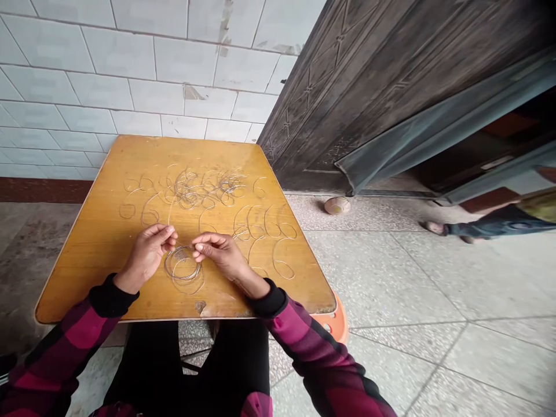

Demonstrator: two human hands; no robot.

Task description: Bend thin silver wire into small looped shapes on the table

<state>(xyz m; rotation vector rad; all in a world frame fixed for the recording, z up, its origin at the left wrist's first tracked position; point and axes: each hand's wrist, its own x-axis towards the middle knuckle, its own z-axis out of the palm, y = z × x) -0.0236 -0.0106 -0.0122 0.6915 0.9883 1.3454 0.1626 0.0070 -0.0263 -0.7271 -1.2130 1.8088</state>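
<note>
My left hand (145, 255) is closed in a pinch on a thin wire, and a strand of it rises from the fingertips. To its right, my right hand (223, 256) also pinches with thumb and forefinger, apparently on the same wire, though the part between its fingers is too fine to see well. Just below and between both hands lies a round coil of wire (200, 270) on the wooden table (95, 278). Beyond the hands, a tangled heap of curled wire (186, 188) spreads over the far half. Several separate curled wire pieces (284, 269) lie at the right.
White wall tiles (121, 55) stand behind the table, and a dark carved door (313, 110) is at its right. An orange stool (339, 321) shows under the right corner. A rounded object (337, 205) sits on the floor. Another person's leg (490, 226) appears at far right.
</note>
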